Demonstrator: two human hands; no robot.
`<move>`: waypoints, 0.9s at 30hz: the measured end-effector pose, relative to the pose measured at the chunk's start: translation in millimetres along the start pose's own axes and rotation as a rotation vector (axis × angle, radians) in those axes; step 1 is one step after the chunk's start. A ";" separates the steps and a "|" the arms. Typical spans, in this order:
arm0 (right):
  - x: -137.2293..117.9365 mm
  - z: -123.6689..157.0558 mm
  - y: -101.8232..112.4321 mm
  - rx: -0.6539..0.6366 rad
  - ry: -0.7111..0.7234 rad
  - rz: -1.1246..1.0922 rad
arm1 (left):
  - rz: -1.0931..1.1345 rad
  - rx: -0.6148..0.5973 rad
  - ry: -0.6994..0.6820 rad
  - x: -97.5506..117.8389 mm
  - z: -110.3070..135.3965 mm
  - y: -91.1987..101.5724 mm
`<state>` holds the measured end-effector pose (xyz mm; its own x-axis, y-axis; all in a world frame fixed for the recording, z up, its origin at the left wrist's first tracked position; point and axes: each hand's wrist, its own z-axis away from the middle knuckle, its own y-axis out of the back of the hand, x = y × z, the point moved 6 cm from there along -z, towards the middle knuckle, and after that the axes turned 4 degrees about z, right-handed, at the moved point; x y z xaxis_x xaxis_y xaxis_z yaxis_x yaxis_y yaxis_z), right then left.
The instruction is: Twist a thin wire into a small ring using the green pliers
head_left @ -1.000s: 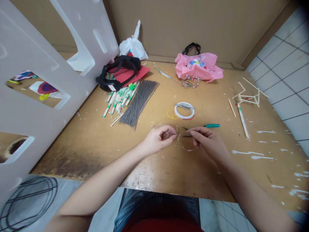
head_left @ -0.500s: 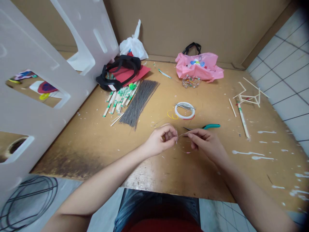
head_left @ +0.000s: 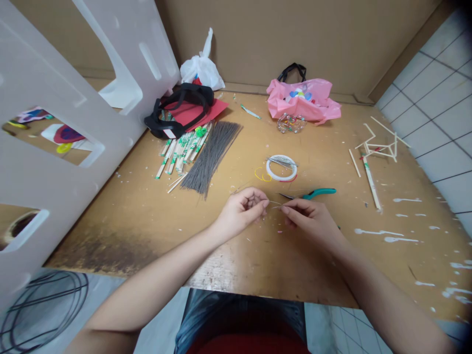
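Our left hand (head_left: 243,210) and right hand (head_left: 309,221) face each other, their fingers pinched closed on a thin wire (head_left: 275,203) that spans the small gap between them. Just beyond our right hand lie teal-handled pliers (head_left: 319,192); straight ahead of our hands sits a white ring (head_left: 282,179), and farther left, a bundle of dark wire rods (head_left: 211,157).

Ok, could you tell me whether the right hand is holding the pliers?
No, the teal-handled pliers lie on the table beyond the right hand.
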<state>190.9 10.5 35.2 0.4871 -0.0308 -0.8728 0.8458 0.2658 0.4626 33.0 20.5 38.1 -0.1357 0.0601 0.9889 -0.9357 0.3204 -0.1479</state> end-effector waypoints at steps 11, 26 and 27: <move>-3.9 0.9 -3.6 -0.020 0.031 0.006 | -0.140 -0.002 -0.035 -2.2 1.5 -1.6; -6.6 2.0 -4.2 -0.035 0.064 -0.027 | -0.068 -0.037 0.040 -2.6 -0.7 0.9; -7.6 2.3 -4.5 -0.045 0.070 -0.040 | -0.027 -0.032 0.058 -4.0 -1.4 1.4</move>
<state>183.9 7.4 40.2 0.4350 0.0247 -0.9001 0.8530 0.3088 0.4208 32.6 22.1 33.9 -0.0907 0.1054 0.9903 -0.9278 0.3523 -0.1225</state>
